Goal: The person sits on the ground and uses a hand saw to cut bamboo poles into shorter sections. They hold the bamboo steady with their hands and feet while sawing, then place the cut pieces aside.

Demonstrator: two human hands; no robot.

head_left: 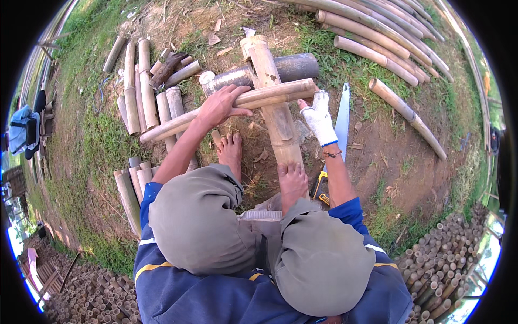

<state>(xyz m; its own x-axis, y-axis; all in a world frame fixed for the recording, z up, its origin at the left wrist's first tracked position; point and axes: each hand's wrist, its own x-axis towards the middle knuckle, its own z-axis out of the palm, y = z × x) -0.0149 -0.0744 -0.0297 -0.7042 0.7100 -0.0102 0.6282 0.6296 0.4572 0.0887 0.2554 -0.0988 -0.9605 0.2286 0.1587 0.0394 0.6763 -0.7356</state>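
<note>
A bamboo pole (275,95) lies crosswise over a thicker bamboo post (281,129). My bare left hand (224,105) is closed over the pole left of the post, its thumb stretched along the near side. At the pole's right end, my right hand (318,120), in a white glove with bare fingertips, grips the end from the near side; part of its grasp is hidden. The post's far part rests on a dark log (297,67), and my right foot (292,182) presses on its near part. A handsaw (342,116) with a yellow and black handle lies just right of my gloved hand.
Cut bamboo pieces (144,86) lie on the ground at left, beyond my left forearm. Long bamboo poles (372,32) are stacked at far right, with one single pole (407,116) nearer. A large heap of bamboo lengths (442,259) fills the lower right. My left foot (230,154) stands on soil.
</note>
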